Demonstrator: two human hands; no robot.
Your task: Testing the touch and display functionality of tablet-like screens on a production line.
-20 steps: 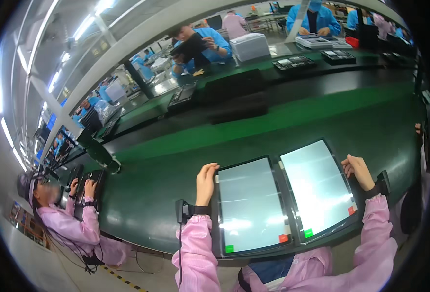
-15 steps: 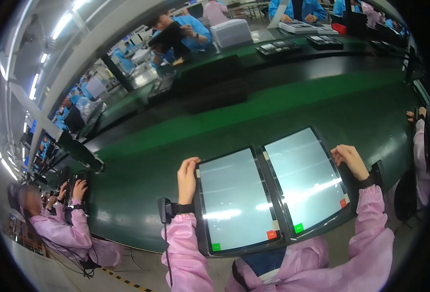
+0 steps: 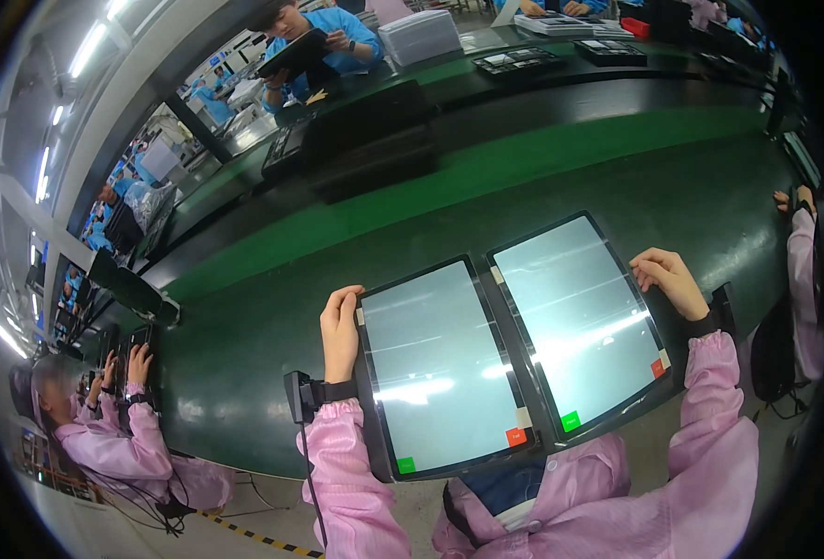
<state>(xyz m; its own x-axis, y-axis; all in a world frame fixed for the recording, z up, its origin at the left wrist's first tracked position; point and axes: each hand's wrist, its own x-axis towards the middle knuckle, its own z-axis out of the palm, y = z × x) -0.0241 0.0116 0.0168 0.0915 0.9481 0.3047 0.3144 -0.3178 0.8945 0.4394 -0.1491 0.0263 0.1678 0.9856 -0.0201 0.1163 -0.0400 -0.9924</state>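
Observation:
Two large tablets with lit pale screens lie side by side before me at the bench's front edge. Along the outer upper edge of the left tablet (image 3: 435, 359) rests my left hand (image 3: 340, 334), its fingers stretched and slightly bent at the corner. My right hand (image 3: 670, 282) is at the outer edge of the right tablet (image 3: 580, 317), with fingers loosely curved and nothing visible in them. Each screen has a green square and a red square in its lower corners. Pale tabs stick to the dark borders. Part of each hand's underside is hidden.
The green bench (image 3: 244, 373) stretches to both sides. Beyond it runs a strip with black trays (image 3: 515, 61) and a dark flat case (image 3: 370, 140). A co-worker in blue (image 3: 351, 42) holds a dark tablet opposite. Pink-sleeved co-workers (image 3: 118, 438) sit left and right.
The whole view has shifted a little, so the bench and tablets sit slightly higher and further left. Both hands keep their places beside the tablets. The co-worker opposite has lowered the dark tablet slightly.

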